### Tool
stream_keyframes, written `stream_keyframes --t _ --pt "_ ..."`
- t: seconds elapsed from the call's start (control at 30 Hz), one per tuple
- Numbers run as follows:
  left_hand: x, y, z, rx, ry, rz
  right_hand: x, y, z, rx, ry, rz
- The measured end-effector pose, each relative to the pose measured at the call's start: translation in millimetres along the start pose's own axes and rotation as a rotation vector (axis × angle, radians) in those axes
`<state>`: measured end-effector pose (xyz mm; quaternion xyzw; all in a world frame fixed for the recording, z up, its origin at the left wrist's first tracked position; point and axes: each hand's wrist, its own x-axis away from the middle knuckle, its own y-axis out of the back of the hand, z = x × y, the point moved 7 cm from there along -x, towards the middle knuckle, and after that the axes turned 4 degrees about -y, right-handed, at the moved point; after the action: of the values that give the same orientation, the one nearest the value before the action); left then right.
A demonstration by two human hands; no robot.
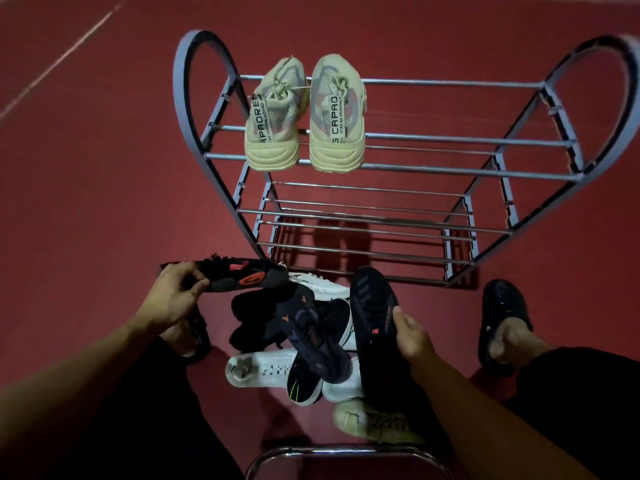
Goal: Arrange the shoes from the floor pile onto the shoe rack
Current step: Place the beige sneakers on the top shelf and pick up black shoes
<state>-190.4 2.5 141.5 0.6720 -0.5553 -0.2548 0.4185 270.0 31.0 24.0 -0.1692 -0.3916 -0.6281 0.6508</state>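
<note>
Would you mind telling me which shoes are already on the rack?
Only the pale green pair, side by side on the rack's top shelf; every other shoe is in hand or piled on the floor.

A dark red floor (86, 202) fills nearly the whole frame, smooth and matte. A pale thin line (62, 60) runs diagonally across the upper left corner, from the left edge up toward the top. The light is dim and comes from above, casting barred shadows (332, 237) on the floor at the centre. At the bottom centre of the frame a curved chrome tube (346, 453) arcs across, shiny against the darkness around it; what it belongs to cannot be told.
</note>
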Motion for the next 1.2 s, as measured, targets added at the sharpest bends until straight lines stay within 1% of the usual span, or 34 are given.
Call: stream_keyframes --t 0.13,0.33,0.43,0.5,0.53,0.6,0.67,0.77,0.87,1.0,1.03,1.1,1.2 --pt "7 -22 -19 0.037 -0.101 0.126 1 -2 3 -0.005 0.011 0.002" --pt "4 -96 -59 0.064 -0.330 0.390 -12 10 -8 0.058 -0.002 -0.061" --pt "-3 -135 -80 -0.008 -0.409 0.485 -22 17 -21 0.010 -0.072 -0.054" --pt "-10 -158 -85 -0.067 -0.428 0.504 -29 19 -28 0.003 -0.087 -0.040" --pt "-15 -168 -85 -0.104 -0.419 0.486 -30 20 -31 0.006 -0.104 -0.039" --pt "-22 -182 -81 -0.149 -0.336 0.435 -33 21 -33 0.001 -0.131 -0.035" --pt "-22 -197 -80 -0.150 -0.263 0.443 -38 20 -34 0.004 -0.135 -0.040" --pt "-10 -221 -96 -0.104 -0.296 0.539 -47 17 -33 0.019 -0.127 -0.041" --pt "3 -239 -112 -0.023 -0.300 0.510 -62 10 -33 0.046 -0.115 -0.046" --pt "22 -268 -117 0.014 -0.092 0.576 -81 -4 -25 0.117 -0.092 -0.062" --pt "25 -273 -119 -0.004 -0.084 0.569 -83 -6 -23 0.141 -0.075 -0.062" --pt "29 -280 -126 -0.066 -0.129 0.565 -83 -10 -23 0.158 -0.027 -0.048" --pt "32 -285 -133 -0.066 -0.171 0.615 -76 -9 -30 0.178 0.055 -0.015"
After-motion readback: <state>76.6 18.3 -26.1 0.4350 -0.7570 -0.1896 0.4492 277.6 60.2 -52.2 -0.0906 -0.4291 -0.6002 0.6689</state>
